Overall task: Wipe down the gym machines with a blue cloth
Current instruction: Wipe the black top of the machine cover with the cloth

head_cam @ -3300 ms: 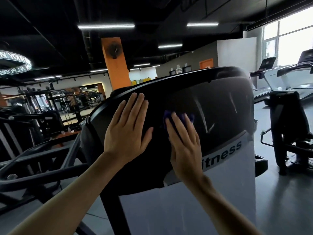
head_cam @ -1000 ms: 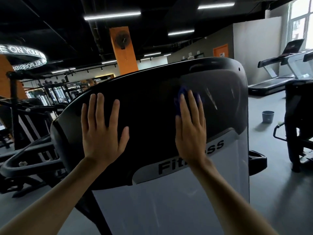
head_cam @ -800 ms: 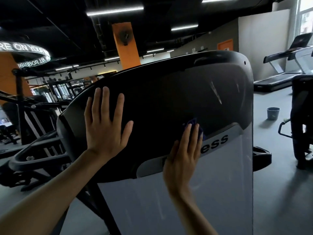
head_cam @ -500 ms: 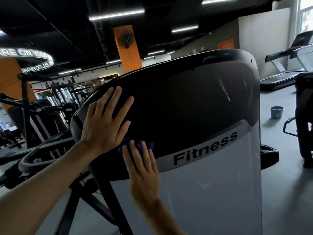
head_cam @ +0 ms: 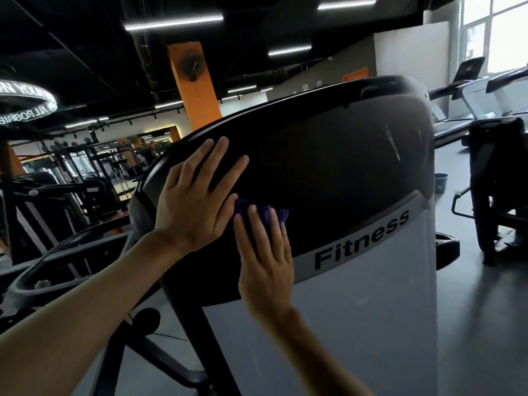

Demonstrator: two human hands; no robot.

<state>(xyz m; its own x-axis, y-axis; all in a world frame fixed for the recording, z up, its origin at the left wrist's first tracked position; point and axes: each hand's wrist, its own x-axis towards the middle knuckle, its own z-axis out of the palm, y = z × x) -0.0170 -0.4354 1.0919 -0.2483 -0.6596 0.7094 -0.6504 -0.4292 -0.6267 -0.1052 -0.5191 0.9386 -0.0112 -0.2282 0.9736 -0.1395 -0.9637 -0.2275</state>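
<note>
Lying bunched under the right hand's fingertips, the blue cloth (head_cam: 261,213) is pressed against the dark shroud of the gym machine (head_cam: 328,178), its folds showing just beyond and between the fingers. The right hand (head_cam: 265,261) lies flat, fingers straight and slightly spread. Immediately left of them, the left hand (head_cam: 194,201) rests flat on the same dark panel, fingers straight and fanned; its thumb tip meets the cloth's edge. Below the right fingers runs the grey "Fitness" band (head_cam: 360,241). Well beyond them, a small bucket (head_cam: 441,182) stands on the floor.

Blue cloth (head_cam: 264,213) on a black panel (head_cam: 328,172); grey band (head_cam: 357,250) with black lettering; orange pillar (head_cam: 197,90); pale grey shroud (head_cam: 357,324).
</note>
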